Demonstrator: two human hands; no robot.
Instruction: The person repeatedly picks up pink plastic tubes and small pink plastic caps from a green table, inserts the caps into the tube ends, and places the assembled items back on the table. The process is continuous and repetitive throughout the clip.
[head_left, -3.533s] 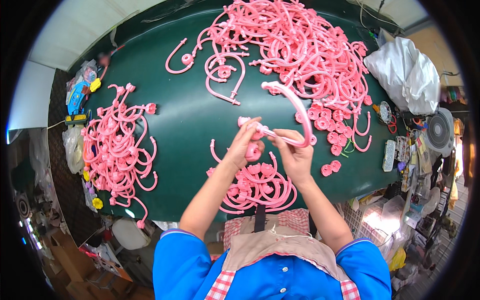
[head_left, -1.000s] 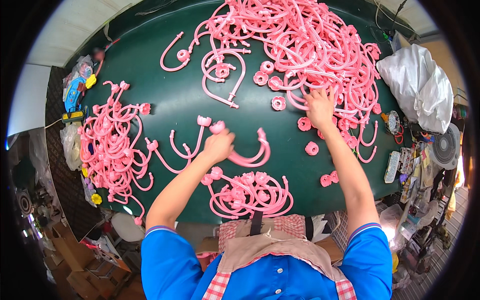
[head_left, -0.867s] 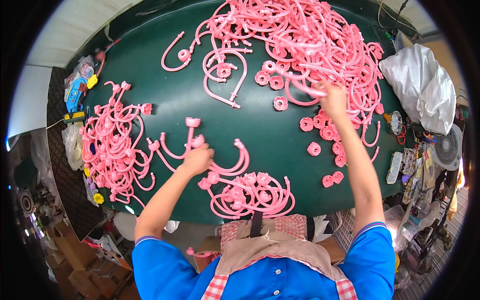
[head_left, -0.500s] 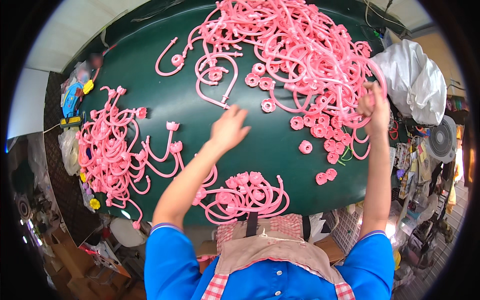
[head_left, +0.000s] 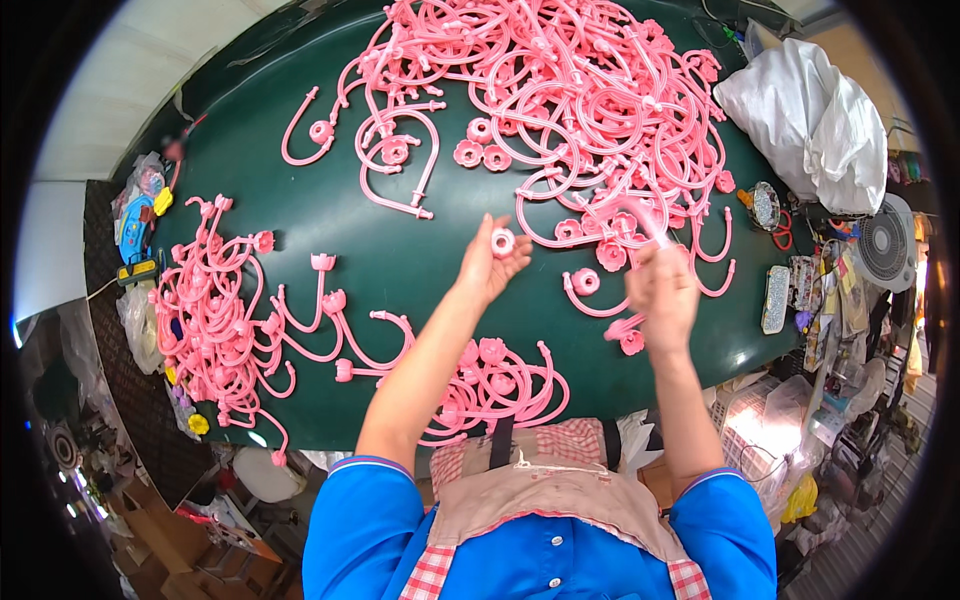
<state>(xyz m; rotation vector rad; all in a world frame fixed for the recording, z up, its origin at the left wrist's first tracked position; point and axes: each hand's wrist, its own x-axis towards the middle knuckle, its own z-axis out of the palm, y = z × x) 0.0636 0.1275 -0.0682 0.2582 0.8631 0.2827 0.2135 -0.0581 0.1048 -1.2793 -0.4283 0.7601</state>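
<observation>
Pinching a small pink plastic flower-shaped cap [head_left: 502, 241] over the dark green tabletop [head_left: 400, 250].
Left hand [head_left: 490, 262] fingers closing narrowly on its light, stiff rim; right hand [head_left: 660, 290] gripping a curved pink plastic tube [head_left: 640, 215].

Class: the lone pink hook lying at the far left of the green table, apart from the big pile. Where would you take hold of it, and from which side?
Probably mid-curve on the hook, from above: it lies flat, and table around it is bare.
</observation>
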